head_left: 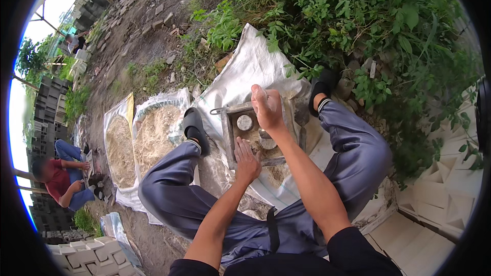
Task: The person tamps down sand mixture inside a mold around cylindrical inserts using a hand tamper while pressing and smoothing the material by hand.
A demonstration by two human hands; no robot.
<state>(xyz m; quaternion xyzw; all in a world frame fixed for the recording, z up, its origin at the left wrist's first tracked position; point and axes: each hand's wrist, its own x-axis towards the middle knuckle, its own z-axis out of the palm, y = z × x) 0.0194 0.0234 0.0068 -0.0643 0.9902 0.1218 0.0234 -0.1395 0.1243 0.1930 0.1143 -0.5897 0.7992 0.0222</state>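
A square wooden-looking frame mould [228,134] stands on a white woven sack [255,66] between my feet, with a metal loop [218,111] at its far left corner. Sandy material lies inside, around a pale round disc [245,122] and a second rounded piece [267,143], partly covered. My left hand [247,159] lies with fingers stretched at the near left of the mould, over its inside. Above the far right part, my right hand [267,106] is closed with the thumb uppermost; whatever its fingers hold is hidden. A dark trowel [302,118] rests right of the mould.
Two opened sacks of pale sandy powder [159,128] [120,151] lie to the left. Green plants [358,25] crowd the far right. Pale moulded blocks [440,199] stand at the right. Another person [64,174] squats at the far left; a further person [75,43] is in the distance.
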